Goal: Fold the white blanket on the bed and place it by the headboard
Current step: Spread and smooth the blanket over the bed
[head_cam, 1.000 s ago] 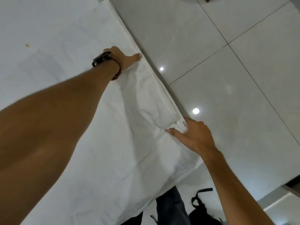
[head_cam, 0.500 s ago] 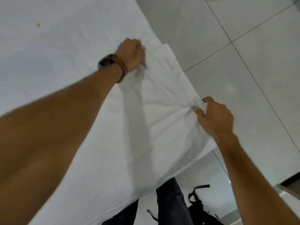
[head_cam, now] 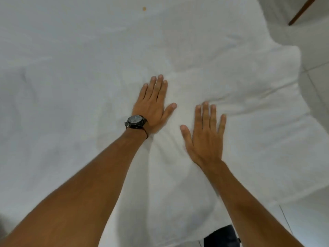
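The white blanket (head_cam: 249, 107) lies folded over at the near right corner of the bed (head_cam: 71, 59), its doubled part a lighter patch reaching the bed's right edge. My left hand (head_cam: 153, 104), with a dark watch on the wrist, rests flat on the blanket's left side, fingers spread. My right hand (head_cam: 204, 132) lies palm down just to the right of it, fingers also apart. Neither hand holds any cloth. The headboard is out of view.
A white sheet covers the rest of the bed, with a small brown speck (head_cam: 144, 8) near the top. Pale tiled floor (head_cam: 316, 86) runs along the right. A dark wooden leg (head_cam: 302, 10) stands at the top right. A dark trouser leg (head_cam: 222, 236) shows at the bottom.
Both hands have let go of the blanket's corners after bringing them over onto the bed. They now lie flat and open on the folded cloth. The view has swung left, over the bed.
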The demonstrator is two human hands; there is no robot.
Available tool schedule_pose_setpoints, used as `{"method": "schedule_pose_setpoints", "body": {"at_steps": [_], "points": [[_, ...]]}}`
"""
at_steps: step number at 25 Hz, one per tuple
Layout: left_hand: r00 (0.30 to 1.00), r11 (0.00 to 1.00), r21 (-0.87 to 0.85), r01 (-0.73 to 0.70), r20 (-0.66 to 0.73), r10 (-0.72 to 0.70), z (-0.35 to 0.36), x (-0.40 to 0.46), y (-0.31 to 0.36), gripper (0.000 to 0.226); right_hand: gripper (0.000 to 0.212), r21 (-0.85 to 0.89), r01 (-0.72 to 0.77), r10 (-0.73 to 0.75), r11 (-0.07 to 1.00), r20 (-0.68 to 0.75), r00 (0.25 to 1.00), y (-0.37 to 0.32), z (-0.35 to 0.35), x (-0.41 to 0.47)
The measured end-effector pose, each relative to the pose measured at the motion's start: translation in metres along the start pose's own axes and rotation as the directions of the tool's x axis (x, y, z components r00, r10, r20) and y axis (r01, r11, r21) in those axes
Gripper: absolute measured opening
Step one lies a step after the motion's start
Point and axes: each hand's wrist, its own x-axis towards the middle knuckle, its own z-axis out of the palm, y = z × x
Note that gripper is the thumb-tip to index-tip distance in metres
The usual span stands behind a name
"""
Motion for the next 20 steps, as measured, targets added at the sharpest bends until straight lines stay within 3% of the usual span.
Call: {"method": "schedule_pose_setpoints", "body": {"at_steps": [6,11,15,20], "points": [[0.980,0.985,-0.029,0.168,-0.099,-0.171,0.001,-0.125,-0.160,0.081,0.081,-0.054,0.177,-0.179,0.983,-0.029,0.983,-0.175,0.038,-0.016],[0.945,0.950,-0.036,0.310,-0.100,-0.313,0.005,-0.230,-0.245,0.082,0.080,-0.063,0.329,-0.331,0.942,-0.010,0.944,-0.285,0.061,-0.047],[0.908,0.915,-0.045,0.402,-0.111,-0.404,0.013,-0.301,-0.278,0.082,0.080,-0.051,0.394,-0.395,0.918,-0.007,0.919,-0.335,0.071,-0.081],[0.879,0.885,-0.050,0.463,-0.100,-0.466,0.022,-0.332,-0.280,0.082,0.080,-0.058,0.414,-0.416,0.909,-0.023,0.909,-0.346,0.080,-0.102]]}}
